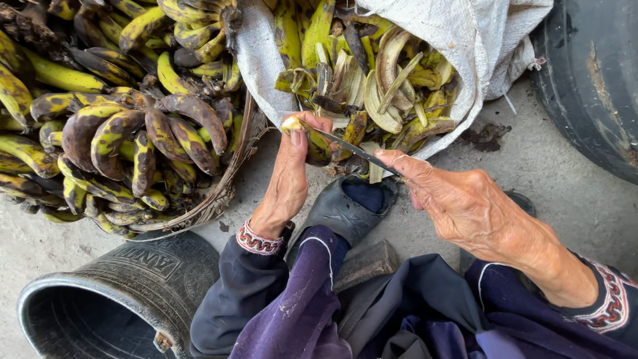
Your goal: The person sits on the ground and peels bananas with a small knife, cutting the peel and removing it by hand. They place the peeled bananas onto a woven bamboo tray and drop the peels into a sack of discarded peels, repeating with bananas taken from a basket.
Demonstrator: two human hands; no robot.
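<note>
Left hand [287, 183] clamped round a spotted banana [312, 143], thumb on its cut tip, just over the near rim of the white sack [465, 40] of peels. Right hand [458, 199] closed on a knife [352, 149], blade slanting up to touch the banana. Banana heap [119, 133] close at left, black bucket [113, 299] below it, dark tyre [591, 80] at far right. Bare concrete [571, 199] beside the right wrist, shoe [345, 209] between the forearms
</note>
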